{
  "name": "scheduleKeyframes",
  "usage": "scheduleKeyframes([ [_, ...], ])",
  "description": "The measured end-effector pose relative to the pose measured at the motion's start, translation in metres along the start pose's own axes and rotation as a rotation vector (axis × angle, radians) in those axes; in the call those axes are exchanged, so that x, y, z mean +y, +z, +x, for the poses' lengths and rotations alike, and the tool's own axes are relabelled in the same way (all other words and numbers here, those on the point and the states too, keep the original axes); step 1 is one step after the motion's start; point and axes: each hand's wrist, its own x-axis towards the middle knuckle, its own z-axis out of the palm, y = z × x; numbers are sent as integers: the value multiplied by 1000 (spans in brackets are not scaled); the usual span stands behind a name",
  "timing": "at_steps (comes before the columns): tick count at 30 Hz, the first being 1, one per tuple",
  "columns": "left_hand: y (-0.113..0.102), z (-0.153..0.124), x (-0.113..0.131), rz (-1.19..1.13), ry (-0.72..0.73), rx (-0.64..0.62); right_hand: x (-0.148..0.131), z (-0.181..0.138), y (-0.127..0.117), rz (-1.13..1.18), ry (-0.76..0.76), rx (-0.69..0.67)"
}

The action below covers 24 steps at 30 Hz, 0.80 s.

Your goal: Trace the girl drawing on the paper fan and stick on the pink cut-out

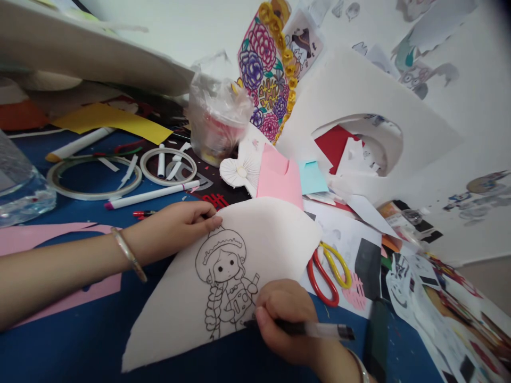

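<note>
A piece of white paper (275, 234) lies on the blue table, bearing a black line drawing of a doll-like figure (227, 271) with a hat and a long braid. My left hand (179, 226) rests at the paper's upper left edge, thumb and fingers pressed together on it. Gripped in my right hand (285, 314) is a black marker pen (319, 330), its tip at the lower part of the drawing. Bracelets show on both wrists. Just right of the paper lie scissors (329, 271) with one red and one yellow handle loop.
Tape rolls (138, 186), a white marker with a purple end (151, 195) and yellow paper (115, 119) lie at the left. A plastic-wrapped tub (219, 122) stands behind. Pink paper (279, 178) and many cut papers (415, 308) crowd the back and right.
</note>
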Motion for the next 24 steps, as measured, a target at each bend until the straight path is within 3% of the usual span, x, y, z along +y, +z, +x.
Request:
scheduleKeyframes([
  [16,-1,2,-1,32,9,-5,0,3,-1,47,34,2],
  [18,-1,3,-1,24,5,-6,5,2,-4,175,124,103],
  [21,-2,5,-2,3,-2,-10,15,1,-10,461,324,401],
  [24,-4,5,-4,-15,42,-5,20,6,-15,653,409,663],
])
